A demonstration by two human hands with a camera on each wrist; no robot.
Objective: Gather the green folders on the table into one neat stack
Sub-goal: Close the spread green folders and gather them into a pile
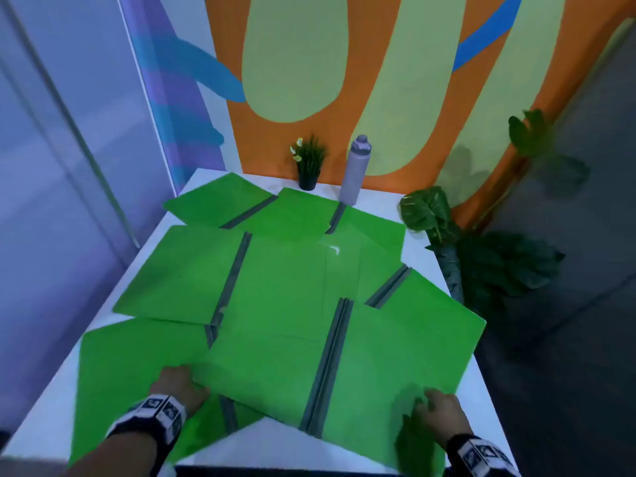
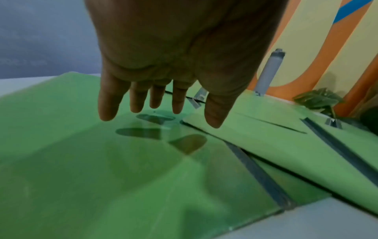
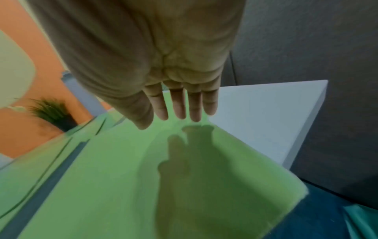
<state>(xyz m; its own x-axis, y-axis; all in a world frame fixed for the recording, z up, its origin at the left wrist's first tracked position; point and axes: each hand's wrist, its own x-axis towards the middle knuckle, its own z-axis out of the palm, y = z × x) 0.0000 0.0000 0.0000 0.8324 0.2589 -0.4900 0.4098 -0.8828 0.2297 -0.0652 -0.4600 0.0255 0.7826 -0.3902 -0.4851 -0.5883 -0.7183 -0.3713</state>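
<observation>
We see green folders (image 1: 289, 284) lying shut and overlapping on the white table (image 1: 416, 201); left hand (image 1: 180, 385) and right hand (image 1: 438, 413) hover with fingers extended, grasping nothing.

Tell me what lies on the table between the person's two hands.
In the head view, the nearest open green folder spans the gap between the left hand and right hand; its dark grey spine runs down the middle.

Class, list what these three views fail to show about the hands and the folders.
- Left hand fingertips: head view, hidden under the nearest folder.
- Whether the right hand touches that folder: right wrist view, fingers blurred.
- Folder count: head view, overlaps hide edges.
- Bottle base: left wrist view, behind folders.
</observation>
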